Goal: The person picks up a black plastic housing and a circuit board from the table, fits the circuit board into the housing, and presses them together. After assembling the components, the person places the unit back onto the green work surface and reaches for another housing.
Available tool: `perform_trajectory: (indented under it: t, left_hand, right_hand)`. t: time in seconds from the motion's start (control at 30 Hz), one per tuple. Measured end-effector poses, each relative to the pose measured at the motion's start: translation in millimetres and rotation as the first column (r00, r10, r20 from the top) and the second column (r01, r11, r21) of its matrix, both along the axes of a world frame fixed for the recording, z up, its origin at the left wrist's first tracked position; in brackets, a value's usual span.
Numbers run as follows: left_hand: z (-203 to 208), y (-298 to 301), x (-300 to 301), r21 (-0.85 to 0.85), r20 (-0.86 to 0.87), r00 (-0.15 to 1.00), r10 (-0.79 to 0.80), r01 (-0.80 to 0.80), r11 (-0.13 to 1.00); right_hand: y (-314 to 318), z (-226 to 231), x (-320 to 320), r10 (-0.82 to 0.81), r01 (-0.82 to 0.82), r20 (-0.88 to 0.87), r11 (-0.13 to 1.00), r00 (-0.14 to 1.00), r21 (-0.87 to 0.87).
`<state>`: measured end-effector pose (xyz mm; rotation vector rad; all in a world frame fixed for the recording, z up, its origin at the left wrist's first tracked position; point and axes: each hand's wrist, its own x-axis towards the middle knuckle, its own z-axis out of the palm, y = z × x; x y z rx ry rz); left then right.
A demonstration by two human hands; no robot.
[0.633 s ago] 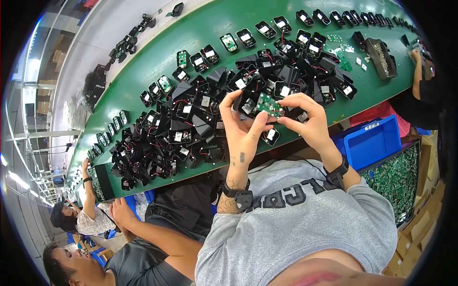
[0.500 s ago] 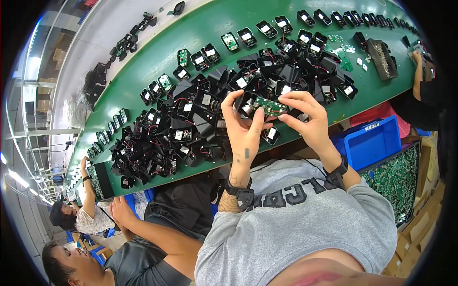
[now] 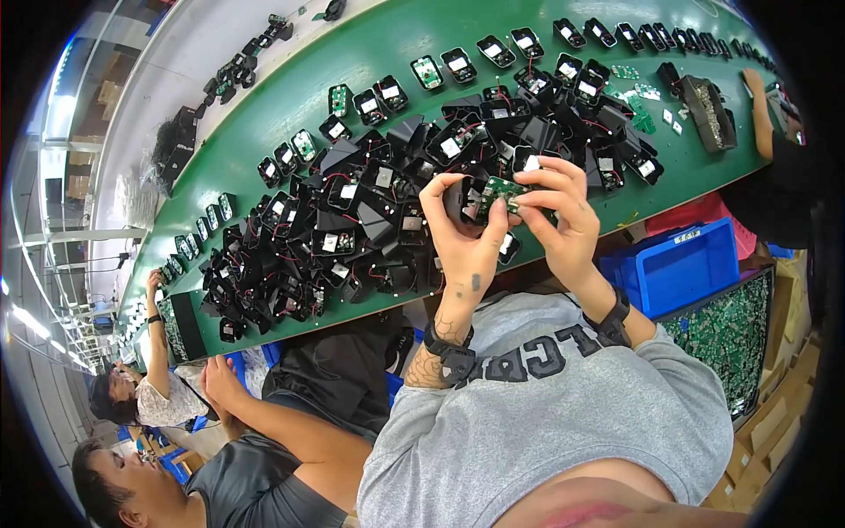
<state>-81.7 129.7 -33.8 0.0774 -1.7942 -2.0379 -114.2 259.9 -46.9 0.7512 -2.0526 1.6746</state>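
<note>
My left hand [image 3: 468, 242] is wrapped round a black plastic housing [image 3: 461, 201], its thumb against a green circuit board [image 3: 500, 195]. The board sits at the housing's open side, tilted; whether it is seated inside I cannot tell. Fingers and thumb of my right hand [image 3: 563, 216] pinch the board's right end. Both hands are raised in front of a large heap of black housings [image 3: 352, 220] with white parts and red wires.
Rows of housings [image 3: 458, 64] line the far side of the green table [image 3: 290, 97]. Loose boards [image 3: 641, 110] and a dark bin [image 3: 707, 113] lie at the right. A blue crate [image 3: 682, 268] stands near my right elbow. Co-workers sit at the left; another person's arm [image 3: 759, 110] is at far right.
The circuit board has come up against the housing in my left hand and turned, looking shorter. My left hand has shifted slightly right, my right hand slightly left.
</note>
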Motion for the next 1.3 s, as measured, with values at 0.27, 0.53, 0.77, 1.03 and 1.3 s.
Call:
perform_trajectory:
  t: [0.27,0.53,0.77,1.03,1.3]
  left_hand:
    - [-16,-8,-4,-0.280,-0.345,0.930,0.126,-0.230,0.932]
    - [-19,-11,-3,-0.333,-0.414,0.910,0.035,-0.187,0.924]
    - [-1,-2,5,0.254,0.025,0.999,-0.026,0.019,0.967]
    - [-8,-5,0,0.376,0.151,0.976,-0.158,0.092,0.922]
    - [3,1,0,-0.138,-0.222,0.967,0.127,-0.160,0.977]
  right_hand:
    - [8,19,-4,0.114,-0.168,0.271,0.968,0.956,0.188]
    - [6,14,-4,0.222,-0.248,0.396,0.969,0.891,0.015]
    - [-3,-2,1,-0.047,0.050,-0.123,0.998,0.991,0.026]
    - [-1,16,0,0.050,-0.029,-0.117,0.984,0.992,0.174]
    - [-1,8,-4,0.119,-0.127,0.181,0.991,0.976,0.033]
